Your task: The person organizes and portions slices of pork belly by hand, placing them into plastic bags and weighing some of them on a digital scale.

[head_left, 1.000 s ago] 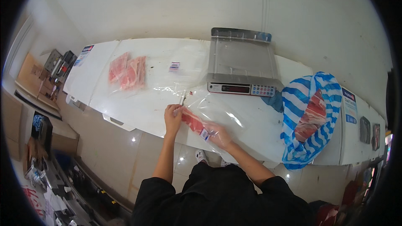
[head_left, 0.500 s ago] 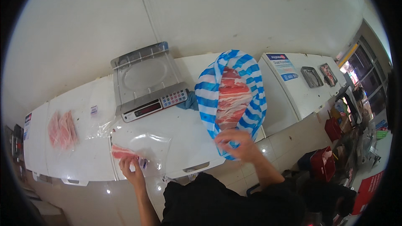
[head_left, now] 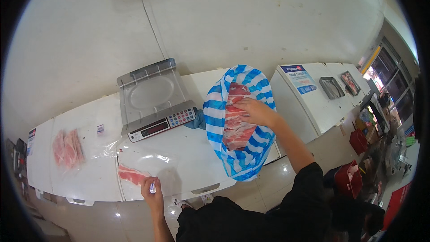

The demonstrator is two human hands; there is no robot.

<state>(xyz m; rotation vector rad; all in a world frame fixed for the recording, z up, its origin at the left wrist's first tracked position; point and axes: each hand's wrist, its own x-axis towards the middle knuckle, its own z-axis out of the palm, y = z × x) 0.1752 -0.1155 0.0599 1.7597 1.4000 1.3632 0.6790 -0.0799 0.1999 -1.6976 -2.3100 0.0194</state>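
A blue-and-white striped plastic bag (head_left: 214, 107) stands with its mouth spread wide, full of sliced streaky raw meat (head_left: 236, 136). Reaching in from the right, my right hand (head_left: 256, 111) lies on the slices, its fingers apart and their tips touching the meat. To the left, a few meat slices (head_left: 130, 174) lie in a clear plastic bag (head_left: 154, 159) at the near edge of the white top. My left hand (head_left: 152, 193) pinches this bag's near edge beside a small printed label (head_left: 153, 187).
A metal-topped weighing scale (head_left: 152, 94) with a keypad stands behind, a blue cloth (head_left: 195, 121) beside it. Packed meat slices (head_left: 68, 148) and a small label (head_left: 100, 129) lie far left. Two trays (head_left: 332, 88) sit on the right-hand white freezer (head_left: 309, 107).
My right hand has moved from the striped bag's near rim up onto the meat inside. My left hand has shifted slightly right, from the slices to the clear bag's edge by the label.
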